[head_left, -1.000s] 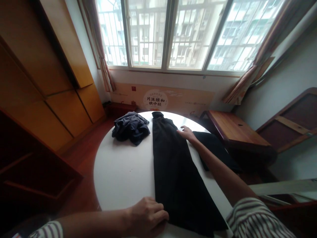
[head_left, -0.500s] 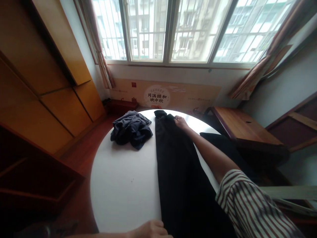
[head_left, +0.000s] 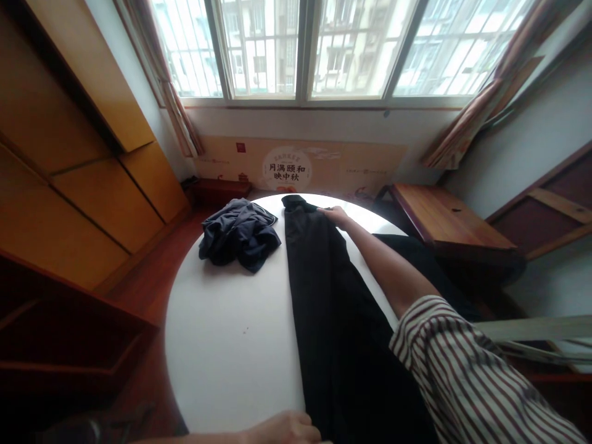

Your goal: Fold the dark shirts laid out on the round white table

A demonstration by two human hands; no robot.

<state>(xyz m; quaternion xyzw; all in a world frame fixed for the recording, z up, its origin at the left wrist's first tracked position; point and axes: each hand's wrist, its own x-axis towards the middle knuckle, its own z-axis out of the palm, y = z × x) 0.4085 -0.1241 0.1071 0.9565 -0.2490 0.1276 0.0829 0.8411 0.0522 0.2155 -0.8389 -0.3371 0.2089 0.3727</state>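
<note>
A long black garment, seemingly trousers [head_left: 319,296], lies lengthwise over the white round table [head_left: 222,345], narrower at its far end and wider toward me. At that far end my right hand [head_left: 337,216] pinches the edge, its fingers closed on the cloth. My left hand [head_left: 284,427] is closed on the near left edge of the same garment, low in the picture; its fingertips are partly cut off by the frame. Left of the trousers, a crumpled dark grey-blue garment [head_left: 240,234] sits in a heap, touched by neither hand.
Beyond the table stand a printed board [head_left: 342,166] and a barred window. A wooden desk [head_left: 448,213] is at the right, with a dark object [head_left: 398,243] between it and the table. Wooden cabinets [head_left: 92,197] line the left side.
The bunched far edge of the trousers is now drawn straighter beside my right hand, which keeps its hold. My left hand stays at the near edge. The whole view has shifted slightly.
</note>
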